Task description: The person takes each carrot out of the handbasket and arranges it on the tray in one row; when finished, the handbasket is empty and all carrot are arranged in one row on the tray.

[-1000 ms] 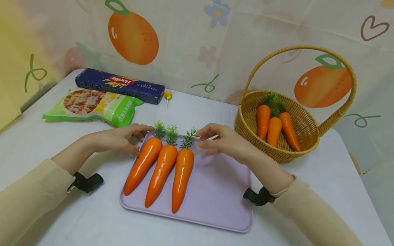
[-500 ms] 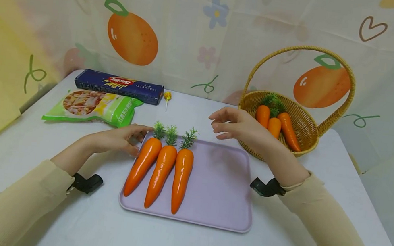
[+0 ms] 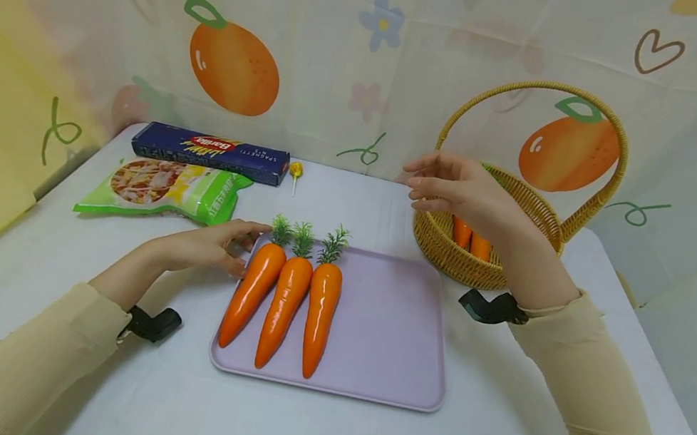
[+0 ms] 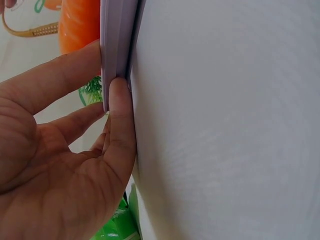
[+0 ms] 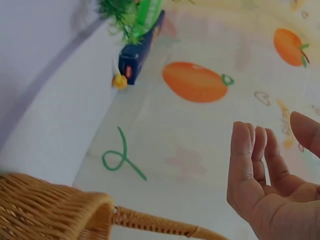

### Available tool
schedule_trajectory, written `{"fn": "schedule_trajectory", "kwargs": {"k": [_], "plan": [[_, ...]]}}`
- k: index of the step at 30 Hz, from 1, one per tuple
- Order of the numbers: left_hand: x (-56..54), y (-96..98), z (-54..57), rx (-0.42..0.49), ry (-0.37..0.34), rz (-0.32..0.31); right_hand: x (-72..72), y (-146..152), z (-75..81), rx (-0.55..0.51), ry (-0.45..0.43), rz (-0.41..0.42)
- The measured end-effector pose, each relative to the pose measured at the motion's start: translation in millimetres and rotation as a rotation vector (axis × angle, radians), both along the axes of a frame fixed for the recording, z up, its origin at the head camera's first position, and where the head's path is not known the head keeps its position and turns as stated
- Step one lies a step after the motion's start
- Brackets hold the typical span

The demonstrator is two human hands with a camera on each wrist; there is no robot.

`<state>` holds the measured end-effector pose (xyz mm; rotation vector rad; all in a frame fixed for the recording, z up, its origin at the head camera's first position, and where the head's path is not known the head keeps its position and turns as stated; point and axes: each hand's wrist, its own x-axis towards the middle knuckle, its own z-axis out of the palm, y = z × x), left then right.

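Note:
My left hand holds the far left corner of a lilac tray, its thumb and fingers around the edge. In the left wrist view, a fingertip of the left hand presses low against the tray wall, close to the table. On the tray's left half lie three orange carrots with green tops, side by side. My right hand hovers over the left part of a wicker basket, fingers loosely bent and holding nothing. More carrots sit inside it, partly hidden by that hand.
At the back left a blue spaghetti box lies behind a green food bag. A yellow lollipop lies right of the box. The basket's tall handle arches above it. A printed curtain hangs behind the table.
My right hand has left the top of the rightmost carrot on the tray and moved up and right to the basket. The left hand and the tray stay in place.

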<state>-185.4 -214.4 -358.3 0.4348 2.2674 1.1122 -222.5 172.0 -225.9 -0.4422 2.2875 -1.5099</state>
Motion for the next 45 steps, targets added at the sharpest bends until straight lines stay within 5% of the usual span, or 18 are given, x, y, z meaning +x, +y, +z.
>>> {"fn": "schedule_trajectory", "kwargs": {"k": [24,45], "plan": [[-1.8,-1.7,-2.3,-0.004,0.019,-0.005,-54.0,48.7,27.0,-0.075,-0.043,-0.056],[0.1,-0.6,0.6,-0.004,0.010,-0.006,-98.1,98.2,-4.8,-0.009,-0.118,-0.137]]}}
